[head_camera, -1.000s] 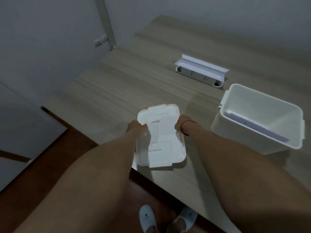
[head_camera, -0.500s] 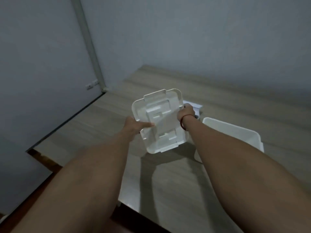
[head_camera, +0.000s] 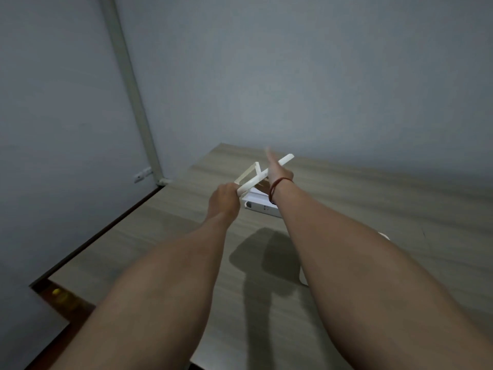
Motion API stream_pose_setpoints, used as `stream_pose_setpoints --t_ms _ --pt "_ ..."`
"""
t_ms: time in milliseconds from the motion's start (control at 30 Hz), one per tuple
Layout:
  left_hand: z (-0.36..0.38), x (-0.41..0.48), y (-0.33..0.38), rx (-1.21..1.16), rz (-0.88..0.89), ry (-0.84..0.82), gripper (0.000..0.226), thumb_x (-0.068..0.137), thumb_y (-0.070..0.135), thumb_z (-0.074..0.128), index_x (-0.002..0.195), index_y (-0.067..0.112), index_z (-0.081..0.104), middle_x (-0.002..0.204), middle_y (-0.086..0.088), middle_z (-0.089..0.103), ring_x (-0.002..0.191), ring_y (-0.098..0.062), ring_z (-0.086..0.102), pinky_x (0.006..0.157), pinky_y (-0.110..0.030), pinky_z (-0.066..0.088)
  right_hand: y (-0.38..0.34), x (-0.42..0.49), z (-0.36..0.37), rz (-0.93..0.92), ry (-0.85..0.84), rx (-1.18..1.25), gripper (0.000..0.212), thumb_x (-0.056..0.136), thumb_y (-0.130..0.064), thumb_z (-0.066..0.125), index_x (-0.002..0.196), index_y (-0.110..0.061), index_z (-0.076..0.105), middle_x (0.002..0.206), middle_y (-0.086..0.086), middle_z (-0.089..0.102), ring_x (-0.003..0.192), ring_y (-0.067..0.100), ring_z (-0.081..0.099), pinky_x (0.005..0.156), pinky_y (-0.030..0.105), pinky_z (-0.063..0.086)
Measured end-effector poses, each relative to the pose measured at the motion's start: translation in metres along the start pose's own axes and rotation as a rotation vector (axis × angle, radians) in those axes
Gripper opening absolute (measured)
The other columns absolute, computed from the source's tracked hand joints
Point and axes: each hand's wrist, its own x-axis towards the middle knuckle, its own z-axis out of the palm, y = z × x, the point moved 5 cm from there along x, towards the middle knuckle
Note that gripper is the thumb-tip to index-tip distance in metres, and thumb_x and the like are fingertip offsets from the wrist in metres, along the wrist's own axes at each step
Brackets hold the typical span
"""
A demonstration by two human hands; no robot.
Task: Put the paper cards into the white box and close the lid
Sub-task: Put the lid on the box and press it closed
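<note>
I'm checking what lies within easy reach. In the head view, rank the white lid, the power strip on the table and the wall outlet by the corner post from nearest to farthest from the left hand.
1. White lid: gripped at its near end by the left hand.
2. Power strip: on the table, just right of that hand.
3. Wall outlet: low on the left wall, well apart.

The lid [head_camera: 262,174] looks like smooth white plastic; the table [head_camera: 373,198] is matt, wood-grained laminate.

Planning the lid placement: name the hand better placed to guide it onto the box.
Right hand: its arm lies over the white box. Left hand grips the lid farther away.
</note>
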Motion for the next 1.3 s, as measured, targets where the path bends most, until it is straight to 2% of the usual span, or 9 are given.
stream_pose_setpoints --t_ms 67,100,167,233,300,467,733,1033,1300 --pt "0.007 0.002 0.003 -0.031 0.052 -0.142 0.026 0.082 0.002 0.057 0.101 0.01 0.071 0.102 -0.018 0.071 0.097 -0.037 0.066 0.075 -0.035 0.049 0.003 0.002 -0.006 -0.018 0.034 -0.087 0.045 0.081 -0.024 0.069 0.119 -0.008 0.052 0.104 0.007 0.065 0.069 0.019 0.061 0.034 0.008 0.042" --pt "0.013 0.002 0.005 -0.07 0.088 -0.274 0.034 0.079 0.004 0.066 0.112 0.01 0.069 0.111 -0.015 0.07 0.105 -0.034 0.065 0.082 -0.033 0.05 0.005 0.005 -0.011 -0.012 0.064 -0.118 0.045 0.082 -0.013 0.065 0.124 -0.006 0.05 0.117 0.012 0.064 0.081 0.024 0.065 0.05 0.015 0.054" --pt "0.028 -0.002 0.003 -0.117 0.09 -0.564 0.071 0.07 0.005 0.079 0.136 0.009 0.053 0.13 -0.012 0.061 0.118 -0.027 0.058 0.095 -0.027 0.047 0.009 0.014 -0.027 -0.001 0.139 -0.173 0.045 0.083 -0.006 0.058 0.127 -0.003 0.048 0.129 0.015 0.059 0.107 0.031 0.064 0.087 0.034 0.056" --pt "0.035 -0.004 -0.001 -0.109 0.048 -0.686 0.073 0.072 -0.001 0.074 0.14 0.007 0.048 0.131 -0.015 0.059 0.114 -0.025 0.058 0.084 -0.018 0.044 0.011 0.018 -0.045 -0.011 0.181 -0.206 0.045 0.083 -0.01 0.061 0.126 -0.003 0.048 0.13 0.015 0.059 0.112 0.031 0.062 0.091 0.035 0.051" --pt "0.037 0.002 -0.002 -0.207 -0.001 -0.573 0.048 0.079 -0.007 0.06 0.127 0.0 0.061 0.126 -0.019 0.064 0.111 -0.027 0.061 0.07 -0.01 0.044 0.013 0.022 -0.064 -0.015 0.21 -0.202 0.051 0.083 -0.021 0.067 0.127 -0.004 0.048 0.133 0.013 0.057 0.115 0.031 0.06 0.095 0.036 0.049" --pt "0.034 0.021 -0.001 -0.275 -0.31 -0.131 0.036 0.085 0.005 0.049 0.116 0.005 0.066 0.13 -0.019 0.058 0.122 -0.034 0.053 0.102 -0.036 0.043 0.009 0.032 -0.117 -0.025 0.238 -0.189 0.075 0.076 -0.038 0.075 0.135 -0.003 0.044 0.137 0.011 0.055 0.121 0.028 0.058 0.105 0.039 0.046" --pt "0.111 0.011 0.058 -0.366 -0.48 -0.326 0.052 0.098 0.034 0.032 0.131 -0.002 0.051 0.136 -0.023 0.054 0.125 -0.037 0.051 0.105 -0.039 0.043 0.001 0.047 -0.216 0.011 0.279 -0.189 0.081 0.073 -0.048 0.075 0.136 -0.006 0.047 0.134 0.008 0.058 0.117 0.027 0.061 0.105 0.041 0.047" --pt "0.198 -0.014 0.13 -0.377 -0.452 -0.432 0.053 0.098 0.033 0.037 0.136 -0.002 0.044 0.14 -0.022 0.048 0.127 -0.037 0.049 0.104 -0.04 0.041 0.02 0.074 -0.332 -0.013 0.645 -0.26 0.06 0.076 -0.034 0.077 0.123 -0.003 0.057 0.132 0.012 0.061 0.119 0.031 0.06 0.101 0.034 0.047" --pt "0.241 -0.01 0.132 -0.333 -0.444 -0.342 0.049 0.096 0.028 0.044 0.122 -0.011 0.056 0.128 -0.028 0.058 0.12 -0.04 0.055 0.096 -0.039 0.045 0.057 0.112 -0.364 0.028 0.694 -0.365 0.055 0.082 -0.034 0.071 0.122 0.002 0.058 0.131 0.02 0.059 0.118 0.036 0.059 0.1 0.039 0.049"
